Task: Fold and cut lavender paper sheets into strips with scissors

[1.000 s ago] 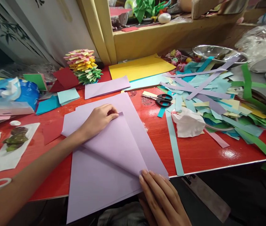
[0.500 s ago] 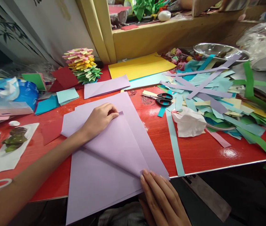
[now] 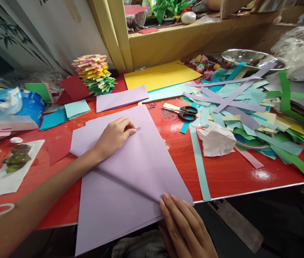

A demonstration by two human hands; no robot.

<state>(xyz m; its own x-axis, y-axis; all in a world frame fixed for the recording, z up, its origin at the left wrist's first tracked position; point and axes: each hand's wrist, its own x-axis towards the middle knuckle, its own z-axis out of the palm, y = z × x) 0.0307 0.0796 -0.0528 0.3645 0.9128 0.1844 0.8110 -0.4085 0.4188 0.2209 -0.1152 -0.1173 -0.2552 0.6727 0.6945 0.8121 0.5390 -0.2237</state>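
A sheet of purple paper (image 3: 138, 168) is folded over diagonally on top of a stack of larger purple sheets (image 3: 114, 215), which overhangs the table's front edge. My left hand (image 3: 115, 136) rests on the folded part with fingers curled and thumb and forefinger closed at its upper corner. At the lower right, my right hand (image 3: 185, 222) has its fingers side by side over the fold's end and the stack's edge. Its thumb is mostly hidden below the paper.
Black-handled scissors (image 3: 186, 114) lie right of the stack, beside a crumpled white tissue (image 3: 216, 139). Many coloured paper strips (image 3: 238, 104) heap up at the right, near a metal bowl (image 3: 252, 59). A tissue pack (image 3: 14, 107) and a folded-paper tower (image 3: 94, 73) stand at the left.
The folded purple flap lies slightly differently between my hands, its edge on the right less distinct. Both hands stay almost in place.
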